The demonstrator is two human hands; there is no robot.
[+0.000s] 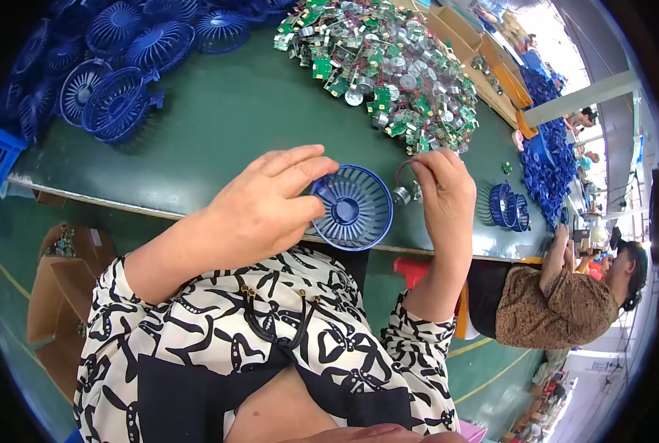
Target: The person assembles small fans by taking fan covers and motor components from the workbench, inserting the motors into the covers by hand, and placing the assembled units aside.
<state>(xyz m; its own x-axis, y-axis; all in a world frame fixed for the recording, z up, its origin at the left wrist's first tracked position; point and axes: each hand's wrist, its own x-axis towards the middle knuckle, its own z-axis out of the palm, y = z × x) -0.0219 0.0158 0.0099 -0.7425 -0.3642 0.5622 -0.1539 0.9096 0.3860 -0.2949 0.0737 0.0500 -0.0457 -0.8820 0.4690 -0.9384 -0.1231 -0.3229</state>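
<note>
My left hand (274, 193) grips the left rim of a round blue plastic fan housing (359, 196), whose slatted inside faces up. A round hub sits in the middle of the housing. To its right, my right hand (447, 184) pinches thin wires (401, 171) between thumb and fingers. From these wires hangs a small silver motor (402, 196), apart from the housing. Part of what the right fingers hold is hidden behind them.
A heap of green circuit boards with motors and wires (388, 74) lies on the green table (226, 111). Blue fan housings (160, 44) are piled at the left, and two more blue housings (508, 207) stand at the right. A co-worker (566, 303) sits farther right.
</note>
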